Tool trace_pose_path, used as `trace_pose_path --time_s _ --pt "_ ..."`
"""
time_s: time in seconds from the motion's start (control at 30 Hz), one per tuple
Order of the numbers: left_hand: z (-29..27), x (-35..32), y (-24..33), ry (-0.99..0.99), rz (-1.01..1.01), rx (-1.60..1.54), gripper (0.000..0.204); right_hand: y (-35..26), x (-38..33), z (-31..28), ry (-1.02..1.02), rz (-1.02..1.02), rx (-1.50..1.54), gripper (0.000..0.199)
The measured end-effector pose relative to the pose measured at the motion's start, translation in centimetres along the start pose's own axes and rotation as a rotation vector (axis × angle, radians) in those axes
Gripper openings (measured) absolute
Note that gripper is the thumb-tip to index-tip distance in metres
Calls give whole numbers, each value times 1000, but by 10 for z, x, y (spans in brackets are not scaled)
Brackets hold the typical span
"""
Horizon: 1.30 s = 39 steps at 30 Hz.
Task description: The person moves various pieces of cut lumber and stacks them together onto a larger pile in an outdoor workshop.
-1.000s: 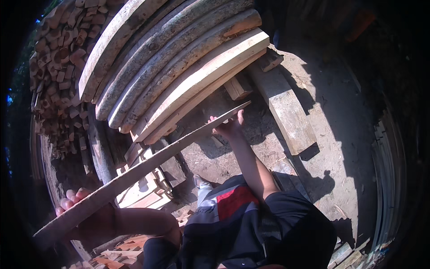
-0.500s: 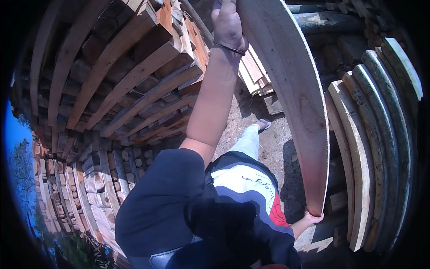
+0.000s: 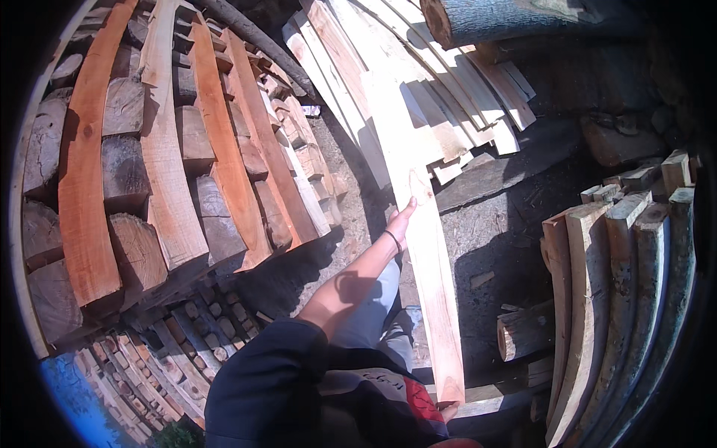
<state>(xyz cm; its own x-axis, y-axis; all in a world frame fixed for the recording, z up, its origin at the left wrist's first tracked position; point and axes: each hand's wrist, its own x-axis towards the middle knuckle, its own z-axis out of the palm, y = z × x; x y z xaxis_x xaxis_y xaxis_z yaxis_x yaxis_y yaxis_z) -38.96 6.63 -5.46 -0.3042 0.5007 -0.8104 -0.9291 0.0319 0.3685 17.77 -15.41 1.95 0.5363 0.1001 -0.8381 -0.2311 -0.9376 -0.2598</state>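
Left hand [image 3: 403,216] pressed flat, fingers extended, against the near edge of a long pale sawn wooden plank [image 3: 422,246]; right hand [image 3: 447,409] only partly visible at the plank's lower end, apparently gripping it from below. Plank is carried, tilted forward, its far end over a pile of similar pale planks [image 3: 448,97] beyond the left hand. Judged not yet set down; reddish stacked boards [image 3: 187,149] lie left of that hand.

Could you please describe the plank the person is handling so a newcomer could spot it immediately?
Between the reddish stack and the curved boards, find the long pale plank. The left hand presses its edge and the right hand supports its near end; unlike its neighbours, it is held.
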Motion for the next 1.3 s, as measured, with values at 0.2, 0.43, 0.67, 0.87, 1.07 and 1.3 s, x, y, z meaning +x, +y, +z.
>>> trace_pose_path --time_s 0.2,0.43,0.67,0.87,1.07,1.3 --pt "34 165 186 50 335 160 35 -74 2 251 -249 -48 19 27" --pt "111 180 409 378 568 984 48 -151 -105 521 -560 -161 68 23" --pt "36 142 339 283 604 1084 55 -227 -163 698 -450 -510 -351 39" --pt "-34 56 96 273 -75 832 53 -268 -193 634 -934 -638 -544 48" --pt "60 -93 -82 -391 665 1482 60 -199 -147 427 -881 -86 -288 64" --pt "-110 -155 -227 -556 -330 2572 53 -282 -130 67 -1048 -487 1252 68"
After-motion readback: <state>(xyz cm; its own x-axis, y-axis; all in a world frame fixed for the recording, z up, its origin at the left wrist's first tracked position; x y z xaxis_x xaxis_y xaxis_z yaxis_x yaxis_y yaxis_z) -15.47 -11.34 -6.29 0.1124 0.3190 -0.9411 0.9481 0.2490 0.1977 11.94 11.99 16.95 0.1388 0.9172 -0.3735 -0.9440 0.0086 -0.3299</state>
